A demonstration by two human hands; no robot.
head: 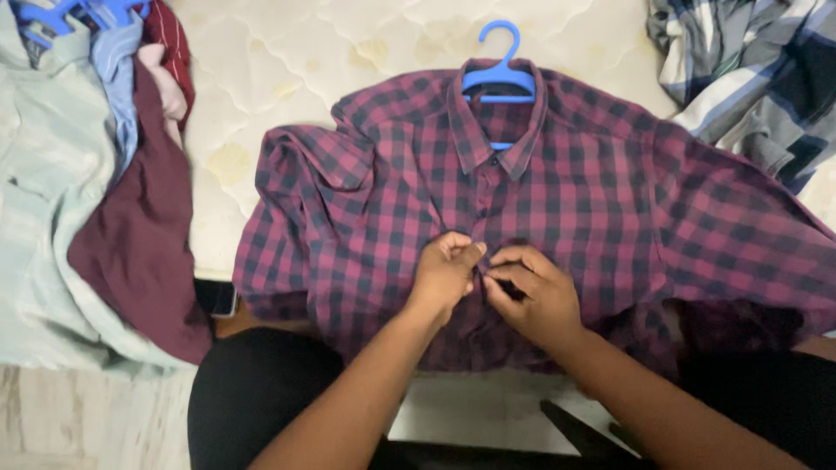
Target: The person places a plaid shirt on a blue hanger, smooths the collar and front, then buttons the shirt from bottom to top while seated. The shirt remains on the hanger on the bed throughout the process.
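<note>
Shirt: plaid, maroon, flat on mattress, blue hanger in collar.
Left hand: fingers pinched on shirt's front placket.
Right hand: fingers curled, pinching same placket, touching left.
Clothes pile: left of shirt.

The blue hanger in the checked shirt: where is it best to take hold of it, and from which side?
Grip the hanger by its hook, coming from the far side, above the collar. Only the hook and the top bar show; the arms are hidden inside the shirt, which lies flat on the mattress. Both the left hand and the right hand are pinching the button placket lower down.
</note>
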